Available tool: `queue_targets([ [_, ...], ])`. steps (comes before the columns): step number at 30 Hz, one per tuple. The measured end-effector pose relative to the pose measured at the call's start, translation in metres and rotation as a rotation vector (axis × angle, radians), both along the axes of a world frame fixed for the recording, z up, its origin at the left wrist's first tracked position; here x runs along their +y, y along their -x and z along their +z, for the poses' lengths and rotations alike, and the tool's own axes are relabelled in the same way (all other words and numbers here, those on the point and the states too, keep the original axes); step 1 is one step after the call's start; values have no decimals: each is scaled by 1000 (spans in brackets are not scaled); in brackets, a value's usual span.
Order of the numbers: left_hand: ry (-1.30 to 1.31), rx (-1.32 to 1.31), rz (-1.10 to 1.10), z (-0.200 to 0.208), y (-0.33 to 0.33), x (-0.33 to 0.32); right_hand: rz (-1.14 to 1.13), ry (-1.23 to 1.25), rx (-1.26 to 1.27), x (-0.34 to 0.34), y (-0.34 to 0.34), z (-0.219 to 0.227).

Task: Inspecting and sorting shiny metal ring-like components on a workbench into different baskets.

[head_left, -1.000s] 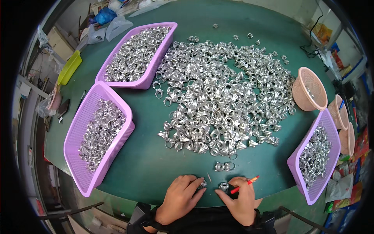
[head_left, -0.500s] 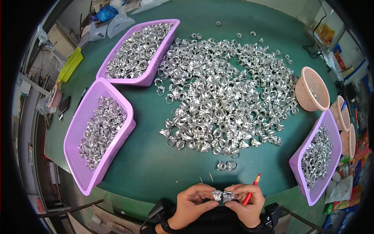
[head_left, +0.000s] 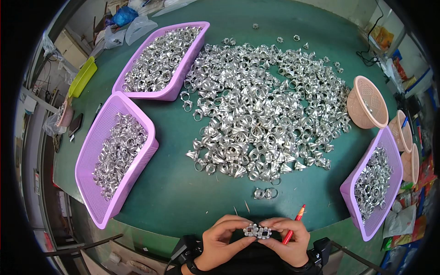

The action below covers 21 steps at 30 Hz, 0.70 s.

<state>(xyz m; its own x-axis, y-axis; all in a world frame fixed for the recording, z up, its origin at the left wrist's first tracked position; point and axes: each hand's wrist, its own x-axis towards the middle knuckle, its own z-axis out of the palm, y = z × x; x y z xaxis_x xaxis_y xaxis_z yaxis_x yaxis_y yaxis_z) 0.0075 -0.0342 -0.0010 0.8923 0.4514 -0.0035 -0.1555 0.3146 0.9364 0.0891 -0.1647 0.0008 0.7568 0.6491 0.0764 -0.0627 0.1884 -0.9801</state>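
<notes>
My left hand (head_left: 225, 240) pinches a silver ring (head_left: 250, 230) between thumb and fingers near the table's front edge. A second silver ring (head_left: 264, 233) is pinched the same way by my right hand (head_left: 292, 245). The two ring heads sit side by side, seemingly touching, their faces with square openings turned upward. A red pencil (head_left: 294, 224) is tucked in my right hand, slanting up past the fingers. Just beyond my hands, two more rings (head_left: 266, 194) lie close together on the green table (head_left: 178, 188).
A wide heap of silver rings (head_left: 256, 110) covers the table's middle. Purple baskets with rings stand at far left (head_left: 172, 94), near left (head_left: 87, 183) and right (head_left: 349, 188). Peach baskets (head_left: 366, 105) line the right edge. A phone (head_left: 76, 124) lies at the left.
Both held rings have been turned, so their square-holed faces now show instead of their sides. My hands have shifted slightly left, and the pencil tilts a little differently.
</notes>
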Motion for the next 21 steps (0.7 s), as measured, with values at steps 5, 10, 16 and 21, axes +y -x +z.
queue_targets([
  [5,-111,0,8,3,0,3,28,-16,-18,1,-2,1],
  [10,-124,21,14,3,2,6,47,-23,-47,1,-4,2],
  [16,-162,41,-43,1,3,8,78,57,31,2,-6,9],
  [21,-72,54,-81,2,3,7,55,7,208,2,-4,10],
])
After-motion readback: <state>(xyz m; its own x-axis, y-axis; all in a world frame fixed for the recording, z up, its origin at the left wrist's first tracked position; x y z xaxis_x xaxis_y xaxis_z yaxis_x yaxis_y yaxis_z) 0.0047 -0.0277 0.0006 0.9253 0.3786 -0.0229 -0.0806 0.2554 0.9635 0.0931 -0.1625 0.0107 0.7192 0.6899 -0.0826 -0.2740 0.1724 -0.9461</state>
